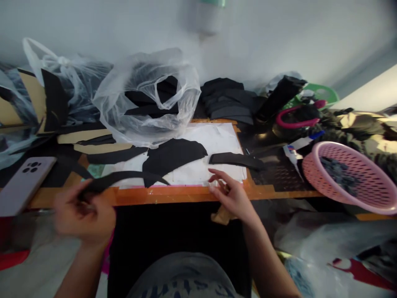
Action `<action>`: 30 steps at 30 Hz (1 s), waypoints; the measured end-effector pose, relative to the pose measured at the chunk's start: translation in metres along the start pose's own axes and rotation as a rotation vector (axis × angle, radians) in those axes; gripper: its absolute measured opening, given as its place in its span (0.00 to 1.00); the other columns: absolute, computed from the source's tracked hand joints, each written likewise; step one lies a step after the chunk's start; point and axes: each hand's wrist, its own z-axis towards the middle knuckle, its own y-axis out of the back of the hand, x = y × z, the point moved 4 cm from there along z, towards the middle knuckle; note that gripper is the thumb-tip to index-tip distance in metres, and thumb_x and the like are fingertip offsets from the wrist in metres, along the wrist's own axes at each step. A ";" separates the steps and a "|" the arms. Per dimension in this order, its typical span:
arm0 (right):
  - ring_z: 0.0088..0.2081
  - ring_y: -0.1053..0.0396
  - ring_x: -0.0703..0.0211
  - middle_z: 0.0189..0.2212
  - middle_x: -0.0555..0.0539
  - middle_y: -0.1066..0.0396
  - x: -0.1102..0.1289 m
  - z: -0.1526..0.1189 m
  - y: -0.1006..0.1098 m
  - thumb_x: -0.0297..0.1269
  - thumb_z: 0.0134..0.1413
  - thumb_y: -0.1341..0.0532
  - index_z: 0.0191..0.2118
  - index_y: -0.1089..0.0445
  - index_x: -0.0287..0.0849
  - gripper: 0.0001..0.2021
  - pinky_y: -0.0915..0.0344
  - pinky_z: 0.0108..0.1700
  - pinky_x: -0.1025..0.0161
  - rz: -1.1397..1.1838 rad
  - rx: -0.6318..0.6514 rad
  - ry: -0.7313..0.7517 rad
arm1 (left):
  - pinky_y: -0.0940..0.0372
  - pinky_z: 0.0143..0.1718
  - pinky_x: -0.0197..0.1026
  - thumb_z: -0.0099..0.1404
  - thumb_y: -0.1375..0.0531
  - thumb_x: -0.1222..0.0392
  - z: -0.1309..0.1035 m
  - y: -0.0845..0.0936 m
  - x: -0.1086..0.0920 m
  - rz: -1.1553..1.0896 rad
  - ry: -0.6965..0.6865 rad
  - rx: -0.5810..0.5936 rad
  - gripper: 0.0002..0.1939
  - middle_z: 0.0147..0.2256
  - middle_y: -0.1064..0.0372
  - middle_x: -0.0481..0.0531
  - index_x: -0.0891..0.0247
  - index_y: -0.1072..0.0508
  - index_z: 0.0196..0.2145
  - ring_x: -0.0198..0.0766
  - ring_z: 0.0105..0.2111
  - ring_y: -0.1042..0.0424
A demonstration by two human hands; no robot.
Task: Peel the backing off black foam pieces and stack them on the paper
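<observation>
- One camera, worn on the person's head, gives the view.
- It faces forward and down, over the shirt (186, 275), to table (263, 192) and wall (124, 25).
- It is near: left hand (85, 213) and right hand (231, 194) show whole.

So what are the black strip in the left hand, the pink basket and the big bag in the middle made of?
Black strip: perhaps fabric or thin foam; dull, even black surface, so it's uncertain. Pink basket: likely moulded plastic; smooth rim, regular holes. Big bag: probably thin plastic film; see-through, crinkled, shiny folds.
</observation>
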 end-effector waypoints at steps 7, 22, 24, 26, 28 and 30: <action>0.35 0.25 0.56 0.30 0.49 0.22 0.017 -0.011 -0.030 0.50 0.55 0.29 0.41 0.22 0.43 0.16 0.29 0.40 0.61 0.390 0.157 -0.059 | 0.27 0.48 0.44 0.66 0.43 0.73 -0.030 -0.023 -0.061 -0.126 -0.364 0.138 0.18 0.43 0.22 0.54 0.60 0.24 0.50 0.41 0.42 0.22; 0.18 0.47 0.69 0.18 0.55 0.35 -0.067 0.031 0.085 0.50 0.50 0.32 0.30 0.31 0.42 0.16 0.47 0.20 0.68 0.229 -0.442 -0.312 | 0.33 0.60 0.54 0.73 0.45 0.49 0.033 -0.068 0.034 0.077 -0.359 0.444 0.23 0.53 0.29 0.61 0.60 0.31 0.60 0.52 0.55 0.28; 0.18 0.45 0.68 0.17 0.53 0.34 -0.075 0.047 0.097 0.46 0.47 0.31 0.25 0.32 0.41 0.15 0.49 0.20 0.68 0.152 -0.373 -0.364 | 0.33 0.60 0.55 0.73 0.46 0.49 0.035 -0.063 0.038 0.111 -0.344 0.408 0.21 0.52 0.28 0.61 0.60 0.28 0.58 0.53 0.55 0.27; 0.18 0.44 0.68 0.16 0.51 0.32 -0.079 0.058 0.101 0.41 0.44 0.29 0.22 0.32 0.40 0.14 0.51 0.19 0.68 0.129 -0.332 -0.395 | 0.34 0.61 0.58 0.72 0.43 0.49 0.033 -0.054 0.040 0.159 -0.328 0.325 0.19 0.51 0.28 0.62 0.59 0.26 0.54 0.55 0.54 0.27; 0.18 0.44 0.68 0.19 0.49 0.29 -0.080 0.065 0.099 0.41 0.45 0.30 0.24 0.30 0.39 0.13 0.50 0.19 0.68 0.144 -0.301 -0.400 | 0.35 0.61 0.62 0.70 0.40 0.48 0.024 -0.042 0.041 0.230 -0.285 0.228 0.20 0.52 0.28 0.65 0.60 0.25 0.53 0.59 0.55 0.28; 0.18 0.44 0.69 0.21 0.48 0.26 -0.080 0.068 0.093 0.44 0.47 0.30 0.27 0.28 0.39 0.13 0.48 0.19 0.68 0.185 -0.276 -0.395 | 0.35 0.60 0.65 0.68 0.38 0.45 0.010 -0.033 0.040 0.291 -0.236 0.207 0.25 0.55 0.31 0.69 0.62 0.27 0.57 0.64 0.58 0.30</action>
